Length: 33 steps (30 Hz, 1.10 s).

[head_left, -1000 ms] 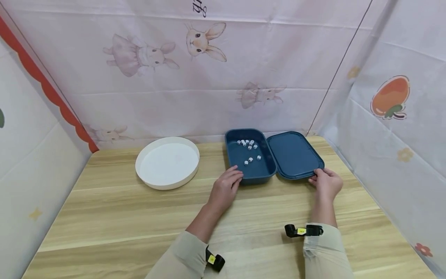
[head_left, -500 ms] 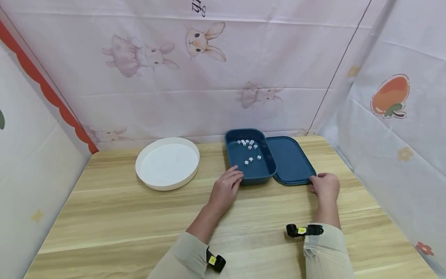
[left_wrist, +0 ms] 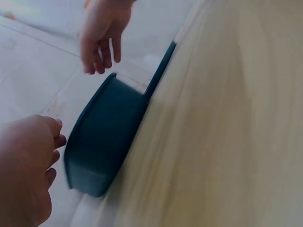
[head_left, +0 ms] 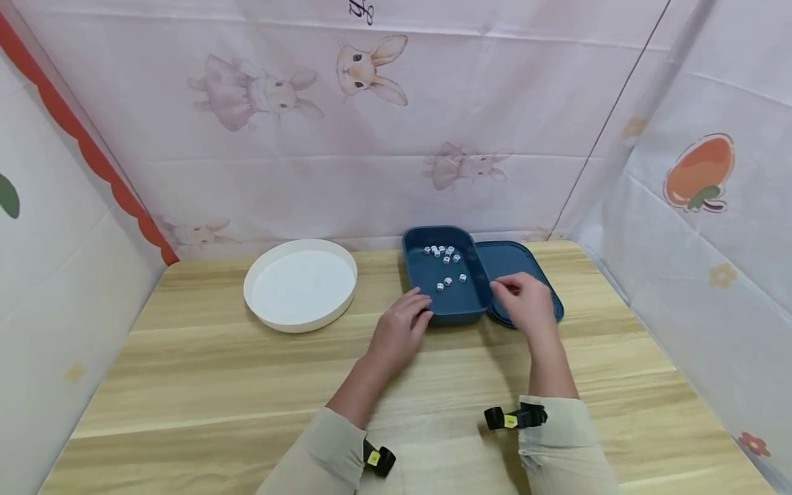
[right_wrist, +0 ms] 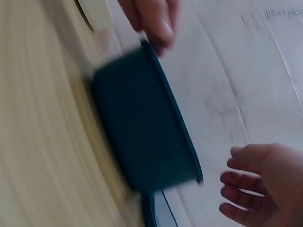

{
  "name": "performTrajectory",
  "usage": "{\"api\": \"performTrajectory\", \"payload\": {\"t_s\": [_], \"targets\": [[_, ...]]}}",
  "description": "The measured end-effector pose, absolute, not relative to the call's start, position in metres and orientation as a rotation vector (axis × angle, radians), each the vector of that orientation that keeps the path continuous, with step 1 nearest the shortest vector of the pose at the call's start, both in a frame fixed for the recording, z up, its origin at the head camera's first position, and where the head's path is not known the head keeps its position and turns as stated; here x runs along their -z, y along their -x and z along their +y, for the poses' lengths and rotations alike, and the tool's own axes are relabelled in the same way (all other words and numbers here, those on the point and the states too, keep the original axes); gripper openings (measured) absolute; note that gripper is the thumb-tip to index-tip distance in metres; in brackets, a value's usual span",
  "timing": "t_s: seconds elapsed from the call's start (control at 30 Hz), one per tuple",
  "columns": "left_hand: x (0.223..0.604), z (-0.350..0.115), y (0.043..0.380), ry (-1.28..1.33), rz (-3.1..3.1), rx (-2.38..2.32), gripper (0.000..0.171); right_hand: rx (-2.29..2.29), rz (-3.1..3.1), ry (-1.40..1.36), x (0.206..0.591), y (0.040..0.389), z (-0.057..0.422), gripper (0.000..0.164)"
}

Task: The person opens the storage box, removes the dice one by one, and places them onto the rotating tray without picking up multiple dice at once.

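Note:
My left hand is at the near left corner of a dark blue plastic box, fingers loosely bent beside the rim. In the left wrist view its fingertips lie close to the box's rim; I cannot tell if they touch. Several small white dice lie inside the box, most of them grouped toward the far end. My right hand is raised above the blue lid, near the box's right rim. In the right wrist view the right hand holds nothing, its fingers relaxed and apart from the box.
A round white tray with a low rim stands to the left of the box. Everything stands on a wooden table. Printed cloth walls enclose the back and both sides.
The lid was lowered flat on the table beside the box, its left edge beneath the box's rim. My right hand let go of it and moved left and up. The left hand barely moved.

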<state>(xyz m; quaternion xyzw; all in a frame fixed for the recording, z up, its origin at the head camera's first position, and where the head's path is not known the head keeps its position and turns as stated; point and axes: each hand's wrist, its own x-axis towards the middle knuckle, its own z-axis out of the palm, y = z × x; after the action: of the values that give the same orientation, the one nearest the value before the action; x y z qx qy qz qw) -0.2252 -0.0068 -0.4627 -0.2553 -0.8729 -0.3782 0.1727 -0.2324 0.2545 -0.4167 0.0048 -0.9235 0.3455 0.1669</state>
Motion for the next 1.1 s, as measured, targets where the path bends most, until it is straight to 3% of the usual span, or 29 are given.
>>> {"api": "performTrajectory", "payload": {"t_s": [0.2, 0.67, 1.1], "targets": [[0.446, -0.051, 0.228, 0.549, -2.649, 1.059, 0.038, -0.957, -2.800, -0.270, 0.416, 0.233, 0.219, 0.019], [0.428, -0.223, 0.237, 0.178, -2.868, 0.798, 0.047, -0.956, -2.929, -0.276, 0.417, 0.233, 0.209, 0.023], [0.447, -0.275, 0.245, 0.175, -3.106, 0.677, 0.077, -0.963, -2.964, -0.280, 0.419, 0.234, 0.210, 0.025]]}}
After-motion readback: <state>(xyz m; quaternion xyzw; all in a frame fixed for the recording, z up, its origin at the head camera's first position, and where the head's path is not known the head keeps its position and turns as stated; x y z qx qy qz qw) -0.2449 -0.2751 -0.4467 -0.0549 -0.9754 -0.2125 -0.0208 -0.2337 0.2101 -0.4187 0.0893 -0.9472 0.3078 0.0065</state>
